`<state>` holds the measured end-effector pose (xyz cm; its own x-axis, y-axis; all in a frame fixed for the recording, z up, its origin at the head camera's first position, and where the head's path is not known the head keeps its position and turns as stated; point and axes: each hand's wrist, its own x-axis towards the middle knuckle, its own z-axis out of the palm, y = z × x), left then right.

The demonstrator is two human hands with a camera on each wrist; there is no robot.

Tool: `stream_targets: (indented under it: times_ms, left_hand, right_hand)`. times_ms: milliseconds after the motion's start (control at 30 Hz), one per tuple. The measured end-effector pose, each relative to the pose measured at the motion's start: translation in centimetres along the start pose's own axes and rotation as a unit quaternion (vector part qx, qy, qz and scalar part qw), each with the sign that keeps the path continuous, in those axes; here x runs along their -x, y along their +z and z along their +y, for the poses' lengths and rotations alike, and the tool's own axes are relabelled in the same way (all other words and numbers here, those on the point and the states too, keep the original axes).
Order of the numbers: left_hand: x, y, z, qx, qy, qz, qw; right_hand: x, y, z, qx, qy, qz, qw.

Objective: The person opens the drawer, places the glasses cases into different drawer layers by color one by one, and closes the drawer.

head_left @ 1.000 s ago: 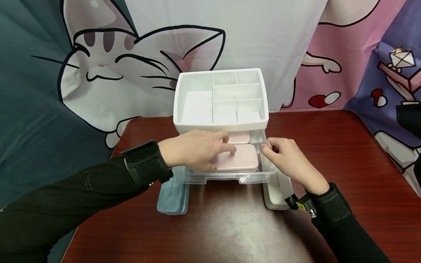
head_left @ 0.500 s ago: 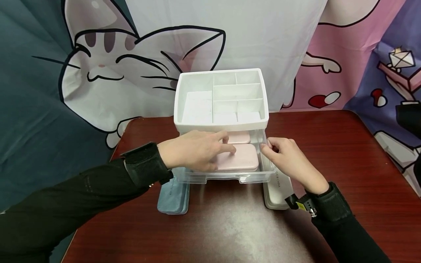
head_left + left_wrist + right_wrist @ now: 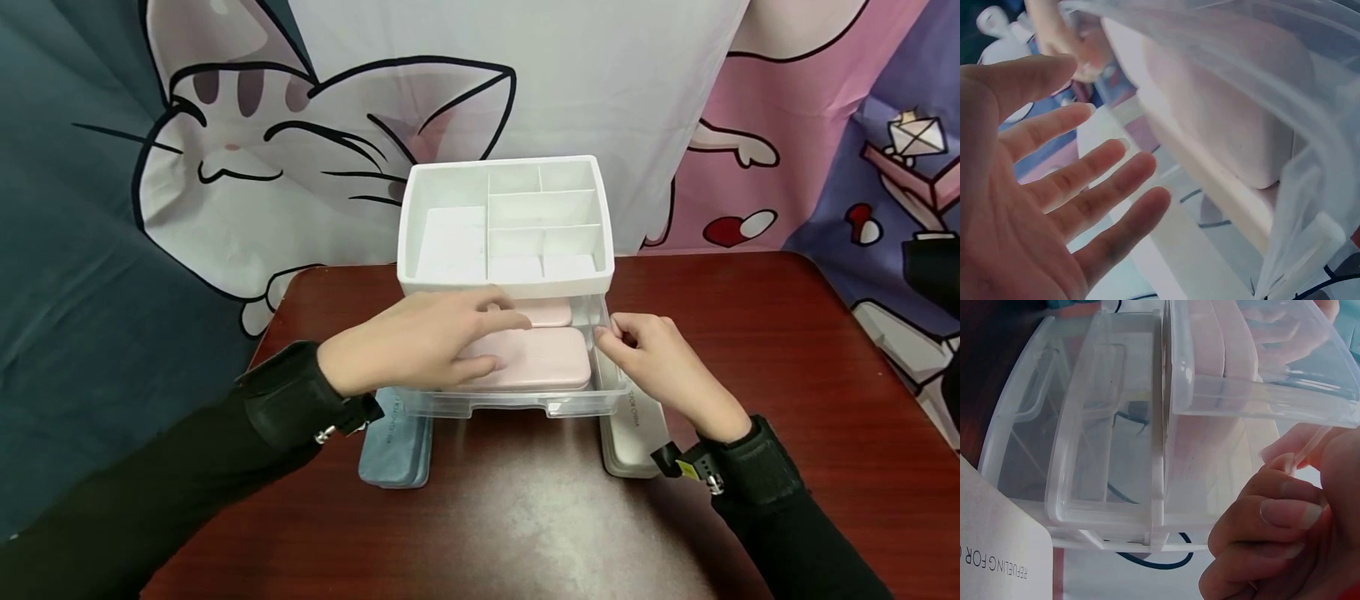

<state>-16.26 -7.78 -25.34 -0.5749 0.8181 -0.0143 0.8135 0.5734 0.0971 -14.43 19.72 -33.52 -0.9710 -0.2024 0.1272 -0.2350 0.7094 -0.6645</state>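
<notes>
A pulled-out clear drawer (image 3: pixel 513 405) of a white organizer (image 3: pixel 506 288) holds two pale pink rounded cases, the front case (image 3: pixel 543 360) larger in view than the rear case (image 3: pixel 549 313), which sits partly under the top tray. My left hand (image 3: pixel 427 337) is over the drawer's left part, overlapping the front case, its fingers spread and relaxed. Nothing lies in its palm in the left wrist view. At the drawer's right side my right hand (image 3: pixel 652 354) pinches the clear wall's edge (image 3: pixel 1313 447) between thumb and curled fingers.
Blue cases (image 3: pixel 393 450) lie stacked at the drawer's front left, and off-white cases (image 3: pixel 636 433) with printed lettering at its front right. The top tray is divided into compartments. Lower clear drawers (image 3: pixel 1104 437) are pushed in. Behind the table (image 3: pixel 757 350) hangs a cartoon cloth (image 3: pixel 637 75).
My left hand has drawn back left and turned, its bent fingers straightening and lifting off the front pink case. The right hand keeps its pinch on the drawer; the cases have not moved.
</notes>
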Motion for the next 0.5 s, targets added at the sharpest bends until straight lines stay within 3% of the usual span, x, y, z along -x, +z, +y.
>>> stream_targets:
  times_ms: [233,500]
  left_hand:
    - [1.9,0.2,-0.9,0.043,-0.007,0.103,0.9937]
    - [4.6,1.7,-1.7,0.111,-0.041,0.208,0.9710]
  right_hand:
    - [0.0,0.1,0.0,-0.002,0.005,-0.001,1.000]
    - [0.0,0.1,0.0,-0.005,0.007,0.002,1.000]
